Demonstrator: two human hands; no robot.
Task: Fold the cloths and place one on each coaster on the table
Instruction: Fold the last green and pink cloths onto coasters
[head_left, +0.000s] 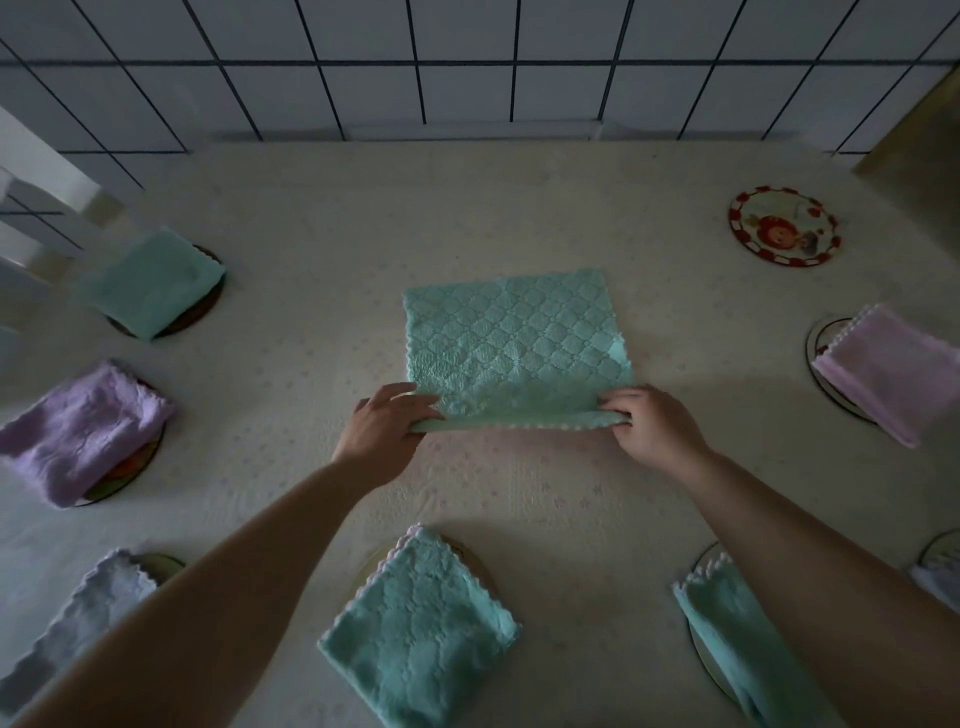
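A teal quilted cloth (511, 332) lies spread in the middle of the table. My left hand (384, 426) pinches its near left corner and my right hand (649, 423) pinches its near right corner, lifting the near edge a little off the table. A bare round coaster (784, 226) with a red rim and a cartoon picture sits at the far right. Folded cloths rest on other coasters: teal (150, 283) far left, purple (83, 428) left, white (78, 623) near left, teal (418, 623) near middle, teal (737, 639) near right, pink (888, 374) right.
The table wears a pale patterned tablecloth (519, 499). A white tiled wall (467, 67) runs along the far edge. White chair parts (36, 202) stand at the far left. Another coaster with a white cloth (940, 571) shows at the right frame edge.
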